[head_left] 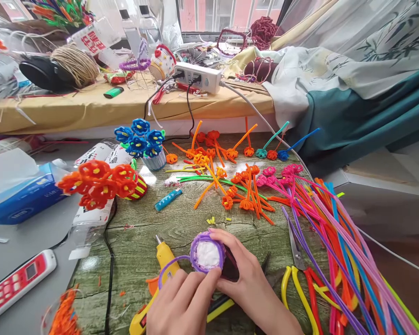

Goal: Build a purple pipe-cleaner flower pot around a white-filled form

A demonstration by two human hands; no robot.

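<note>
A small round pot (207,255) wrapped in purple pipe cleaner faces up, with white filling inside its rim. My right hand (247,284) grips it from the right, fingers on the far rim and thumb below. Curled at the near side, my left hand (185,304) presses a fingertip on the pot's lower rim. A loose purple pipe cleaner end (171,264) loops left from the rim and passes out of sight behind my left hand. Partly under the hands lies a yellow glue gun (165,253). My left thumb is hidden.
Scissors (296,249) and pliers (302,298) lie right, beside many coloured pipe cleaners (349,242). Orange pipe-cleaner flowers (246,202) spread behind. Blue (139,139) and orange (99,184) potted flowers stand left, near a black cable (111,260), a lighter (168,199) and a phone handset (24,284).
</note>
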